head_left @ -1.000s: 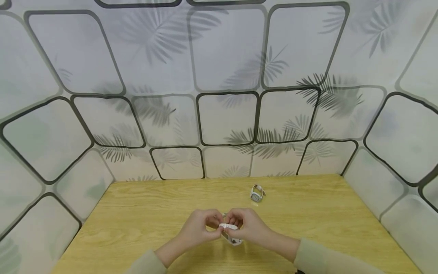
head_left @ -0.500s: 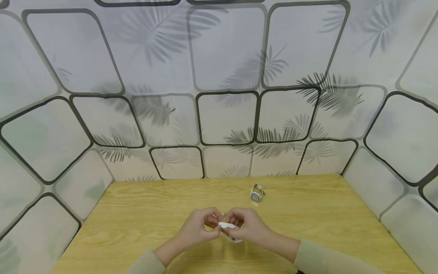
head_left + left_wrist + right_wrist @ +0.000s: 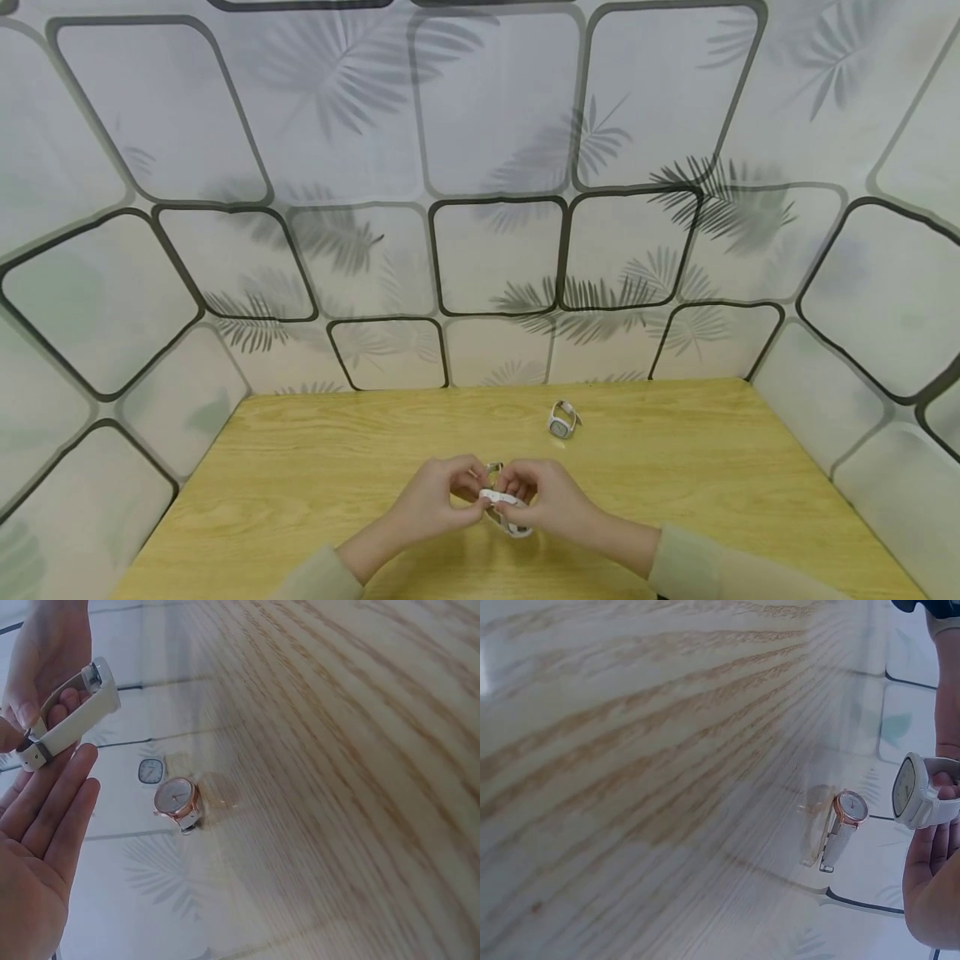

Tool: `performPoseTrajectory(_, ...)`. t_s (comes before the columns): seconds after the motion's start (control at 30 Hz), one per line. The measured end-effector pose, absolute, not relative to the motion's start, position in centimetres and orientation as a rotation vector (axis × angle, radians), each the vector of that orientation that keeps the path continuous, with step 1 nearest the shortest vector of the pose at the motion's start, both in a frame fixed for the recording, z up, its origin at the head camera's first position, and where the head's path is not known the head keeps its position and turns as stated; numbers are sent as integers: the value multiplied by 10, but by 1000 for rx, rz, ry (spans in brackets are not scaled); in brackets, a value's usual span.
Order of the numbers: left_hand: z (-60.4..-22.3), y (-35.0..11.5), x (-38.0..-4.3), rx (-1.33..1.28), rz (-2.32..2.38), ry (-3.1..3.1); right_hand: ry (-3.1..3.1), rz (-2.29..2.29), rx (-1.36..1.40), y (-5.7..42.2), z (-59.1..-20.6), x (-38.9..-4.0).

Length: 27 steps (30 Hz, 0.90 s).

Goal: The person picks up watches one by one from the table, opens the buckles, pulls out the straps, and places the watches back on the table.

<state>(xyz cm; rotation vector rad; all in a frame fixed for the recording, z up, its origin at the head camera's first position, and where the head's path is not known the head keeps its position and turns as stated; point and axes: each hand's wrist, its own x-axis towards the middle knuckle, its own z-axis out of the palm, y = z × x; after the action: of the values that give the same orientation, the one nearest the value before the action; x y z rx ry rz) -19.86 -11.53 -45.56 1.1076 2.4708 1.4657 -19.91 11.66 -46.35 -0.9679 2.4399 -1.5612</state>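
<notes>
Both hands hold a white wristwatch [image 3: 517, 531] above the table, its strap bent into a loop. My left hand [image 3: 435, 496] pinches the strap at its left end between thumb and fingers. My right hand [image 3: 553, 496] pinches the same strap from the right. In the left wrist view, the white strap [image 3: 75, 727] has a small metal buckle where the fingers grip it. The right wrist view shows the watch's round dial [image 3: 904, 787] facing sideways. Just beyond the hands stands a rose-gold watch [image 3: 176, 796] with a pale strap, partly hidden in the head view.
A white square-faced watch [image 3: 560, 427] stands farther back on the wooden table [image 3: 337, 450], right of the middle. Patterned walls [image 3: 498, 258] enclose the table at the back and both sides.
The held watch's case tipped up slightly, then came down again. More of the rose-gold watch shows between the hands now. Both hands stay almost in place.
</notes>
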Motion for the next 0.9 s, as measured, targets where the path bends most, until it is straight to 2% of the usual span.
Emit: performPoseTrajectory(0.9,-458,-116,-202,1119,1520,2469,2471,-1553,-959,114,-458,-197)
